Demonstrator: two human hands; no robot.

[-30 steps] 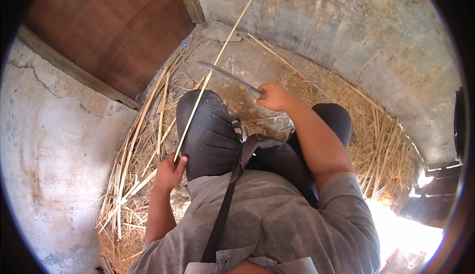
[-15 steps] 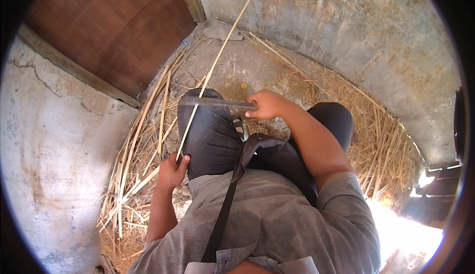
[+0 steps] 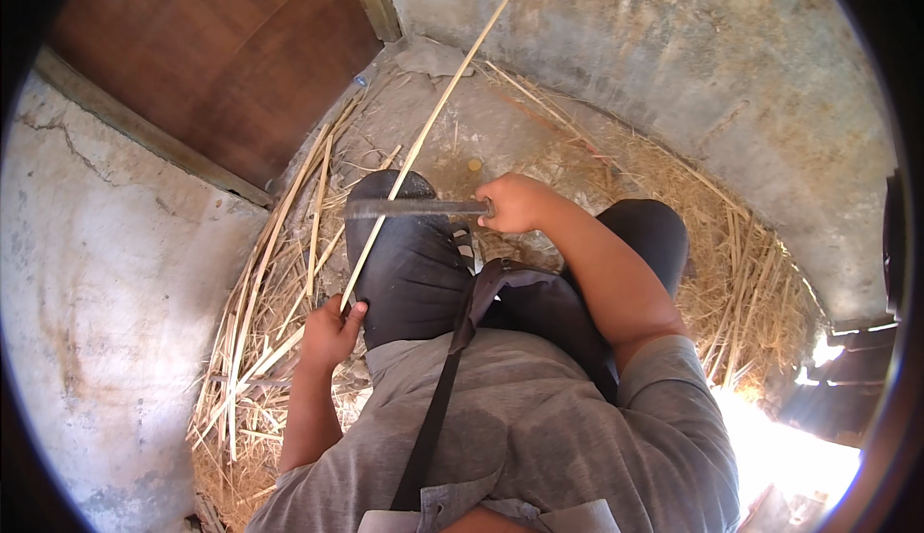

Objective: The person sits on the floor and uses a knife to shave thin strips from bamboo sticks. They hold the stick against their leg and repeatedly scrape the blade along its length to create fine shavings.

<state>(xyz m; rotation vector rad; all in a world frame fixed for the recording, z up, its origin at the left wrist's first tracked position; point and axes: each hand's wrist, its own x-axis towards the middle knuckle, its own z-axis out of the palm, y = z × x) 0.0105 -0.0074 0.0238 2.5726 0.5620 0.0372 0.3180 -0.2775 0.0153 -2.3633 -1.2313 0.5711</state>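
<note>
A long pale strip that looks like split bamboo (image 3: 438, 102) slants from beside my left thigh up towards the far wall. My left hand (image 3: 332, 331) is closed on its near end. In my right hand (image 3: 515, 203) is the handle of a long-bladed knife (image 3: 414, 208), its blade pointing left. The blade lies across the strip above my left knee (image 3: 390, 184), and its tip end is blurred. Whether the edge bites into the strip cannot be made out.
Several loose pale strips (image 3: 255, 292) lie on the floor to my left. Shavings (image 3: 731, 273) heap along the wall on the right. A brown door panel (image 3: 221, 52) stands at the far left, and a stained wall (image 3: 654, 42) curves round the far side.
The far end of the strip has swung to the right and slightly lower. The knife blade has shifted a little down and left. My left hand has barely moved.
</note>
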